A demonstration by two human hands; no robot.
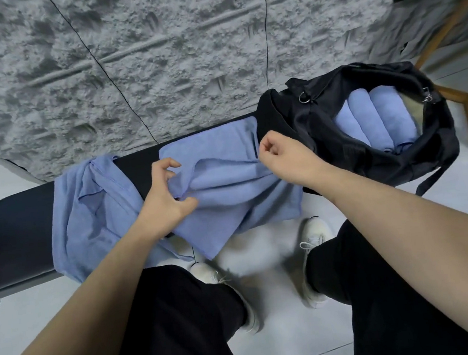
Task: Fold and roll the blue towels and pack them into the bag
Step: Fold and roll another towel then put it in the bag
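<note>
The rumpled light-blue cloth towel (227, 183) was lying across the long black padded bench (12, 236), right under both hands, with its near edge spilling off the front toward the person's knees. The left hand (166, 195) had its fingers curled like a claw over the towel's left part, thumb pressing into the fabric; looked to me like it was gathering or pinching a fold, though I honestly couldn't tell how much cloth was really caught in there. The right hand (282, 152) was balled up at the towel's upper right corner, thumb against forefinger, seemingly pinching the edge, but the pinch itself was too small to be sure of. So the towel's long axis ran left to right between the two hands, along the bench, which is what the fold would hinge on, I reckon: each hand had its own end and neither needed to reach. Further left, a second crumpled blue towel (84, 209) was draped over the bench, nearer the left hand. Off to the right, the open black fabric bag (323, 140) sat on the bench end, just beside the right hand, with rolled blue towels (369, 115) already lying side by side inside.
</note>
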